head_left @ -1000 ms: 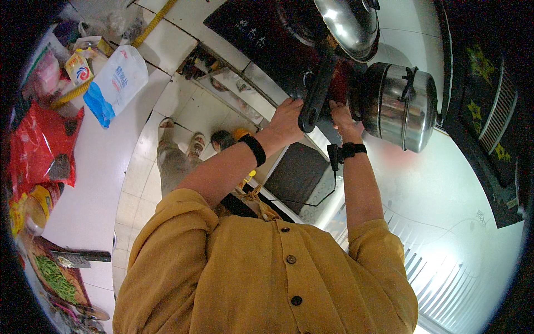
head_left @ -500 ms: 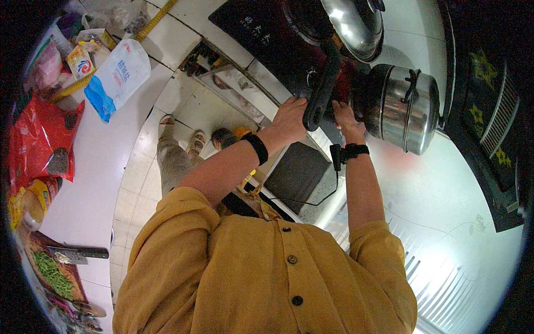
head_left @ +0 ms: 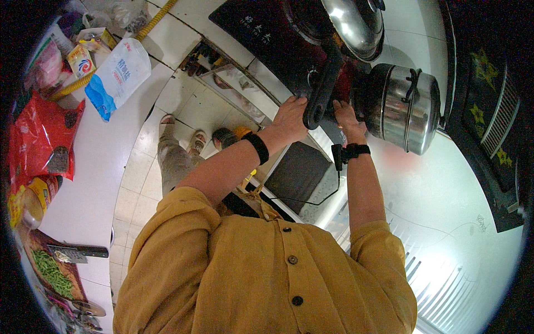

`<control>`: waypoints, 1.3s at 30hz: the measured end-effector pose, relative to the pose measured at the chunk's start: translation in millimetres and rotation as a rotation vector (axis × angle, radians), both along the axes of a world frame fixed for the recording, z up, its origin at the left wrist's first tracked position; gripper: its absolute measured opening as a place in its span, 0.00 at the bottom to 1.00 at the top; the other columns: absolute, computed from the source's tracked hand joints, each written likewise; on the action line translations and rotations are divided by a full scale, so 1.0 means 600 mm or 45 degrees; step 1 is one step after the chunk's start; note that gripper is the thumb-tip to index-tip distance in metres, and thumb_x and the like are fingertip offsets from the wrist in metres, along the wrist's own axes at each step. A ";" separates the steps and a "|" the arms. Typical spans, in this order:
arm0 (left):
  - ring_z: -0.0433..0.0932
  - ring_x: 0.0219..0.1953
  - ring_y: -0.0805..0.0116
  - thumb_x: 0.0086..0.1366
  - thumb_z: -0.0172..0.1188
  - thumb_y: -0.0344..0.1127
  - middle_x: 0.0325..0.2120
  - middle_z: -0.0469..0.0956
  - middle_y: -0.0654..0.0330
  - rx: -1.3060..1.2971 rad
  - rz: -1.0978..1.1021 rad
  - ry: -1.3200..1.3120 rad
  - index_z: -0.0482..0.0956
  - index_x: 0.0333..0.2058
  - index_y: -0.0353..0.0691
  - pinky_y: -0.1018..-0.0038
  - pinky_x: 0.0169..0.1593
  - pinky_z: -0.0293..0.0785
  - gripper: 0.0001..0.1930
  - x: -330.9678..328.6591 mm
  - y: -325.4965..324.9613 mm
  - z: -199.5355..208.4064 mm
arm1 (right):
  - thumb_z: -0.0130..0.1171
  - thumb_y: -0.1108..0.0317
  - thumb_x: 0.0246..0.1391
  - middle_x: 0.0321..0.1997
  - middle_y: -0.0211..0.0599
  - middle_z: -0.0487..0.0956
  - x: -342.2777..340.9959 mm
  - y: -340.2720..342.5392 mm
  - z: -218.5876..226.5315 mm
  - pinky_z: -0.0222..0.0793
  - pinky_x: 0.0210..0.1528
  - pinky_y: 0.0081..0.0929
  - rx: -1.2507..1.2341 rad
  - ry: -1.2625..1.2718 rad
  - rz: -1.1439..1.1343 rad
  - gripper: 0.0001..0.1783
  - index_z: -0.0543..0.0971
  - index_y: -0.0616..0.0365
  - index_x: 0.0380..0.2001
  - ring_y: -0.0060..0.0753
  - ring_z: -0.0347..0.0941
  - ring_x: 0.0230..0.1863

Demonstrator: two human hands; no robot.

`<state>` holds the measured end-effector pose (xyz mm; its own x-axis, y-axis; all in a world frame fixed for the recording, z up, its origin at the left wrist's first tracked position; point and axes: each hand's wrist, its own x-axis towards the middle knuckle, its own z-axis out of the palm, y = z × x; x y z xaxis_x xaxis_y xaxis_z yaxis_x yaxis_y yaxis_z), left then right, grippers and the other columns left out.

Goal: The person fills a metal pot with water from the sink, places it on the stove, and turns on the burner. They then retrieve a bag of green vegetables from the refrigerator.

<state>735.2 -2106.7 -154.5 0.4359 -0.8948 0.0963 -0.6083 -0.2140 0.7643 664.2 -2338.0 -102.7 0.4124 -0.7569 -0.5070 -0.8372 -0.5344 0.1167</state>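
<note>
My left hand [head_left: 289, 116], with a black band on the wrist, is at the front edge of the dark stove [head_left: 261, 28]. It is right beside the end of the black pan handle [head_left: 324, 83]. The handle belongs to a pan under a shiny steel lid [head_left: 353, 22]. My right hand [head_left: 346, 118], wearing a black wrist strap, reaches in under the pan between the handle and a lidded steel pot [head_left: 406, 108]. Its fingertips are hidden. Whether either hand grips anything does not show.
A white counter [head_left: 83, 183] on the left carries a white-and-blue bag [head_left: 117, 75], a red bag [head_left: 36, 139], a jar, and a board with green beans [head_left: 50, 273] and a cleaver [head_left: 75, 253]. The tiled floor, my feet and a dark mat [head_left: 297, 175] are in the middle.
Both hands stay at the stove front by the pan handle. The view has drifted slightly; nothing else has visibly moved.
</note>
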 end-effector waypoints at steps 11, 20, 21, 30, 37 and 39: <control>0.77 0.45 0.60 0.51 0.62 0.33 0.40 0.79 0.60 -0.352 0.268 0.001 0.80 0.41 0.46 0.61 0.51 0.73 0.16 -0.013 -0.004 -0.018 | 0.36 0.35 0.60 0.57 0.36 0.75 0.012 0.030 0.035 0.34 0.65 0.65 -0.067 0.146 0.061 0.39 0.61 0.47 0.66 0.42 0.73 0.54; 0.78 0.40 0.65 0.58 0.59 0.33 0.38 0.79 0.63 -0.556 0.269 0.583 0.77 0.41 0.45 0.62 0.43 0.74 0.11 -0.033 -0.030 -0.054 | 0.46 0.43 0.62 0.41 0.53 0.78 0.028 0.064 0.058 0.69 0.47 0.45 -0.399 -0.148 0.359 0.28 0.74 0.61 0.44 0.60 0.74 0.43; 0.78 0.39 0.67 0.60 0.59 0.33 0.38 0.79 0.64 -0.597 0.315 0.460 0.76 0.40 0.45 0.63 0.41 0.74 0.09 -0.035 -0.031 -0.060 | 0.48 0.45 0.61 0.41 0.53 0.77 0.035 0.075 0.057 0.69 0.45 0.48 -0.363 -0.321 0.455 0.26 0.73 0.61 0.43 0.60 0.74 0.44; 0.77 0.39 0.73 0.62 0.58 0.31 0.39 0.79 0.67 -1.103 0.276 1.154 0.75 0.41 0.45 0.71 0.38 0.73 0.09 -0.059 -0.078 -0.113 | 0.50 0.50 0.60 0.43 0.53 0.77 0.121 0.125 0.043 0.74 0.40 0.51 -0.439 -0.351 0.778 0.20 0.73 0.56 0.41 0.60 0.75 0.42; 0.75 0.45 0.72 0.66 0.51 0.38 0.41 0.79 0.67 -0.599 0.208 0.759 0.75 0.43 0.46 0.71 0.45 0.70 0.10 -0.050 -0.055 -0.091 | 0.44 0.45 0.62 0.39 0.55 0.80 0.135 0.114 0.040 0.73 0.43 0.52 -0.365 -0.080 0.605 0.25 0.77 0.55 0.41 0.61 0.76 0.43; 0.75 0.46 0.71 0.66 0.50 0.40 0.41 0.78 0.67 -0.892 0.282 0.941 0.75 0.44 0.45 0.69 0.44 0.70 0.11 -0.050 -0.063 -0.096 | 0.43 0.43 0.62 0.39 0.57 0.80 0.134 0.105 0.030 0.73 0.44 0.52 -0.371 -0.092 0.469 0.27 0.79 0.56 0.41 0.61 0.76 0.43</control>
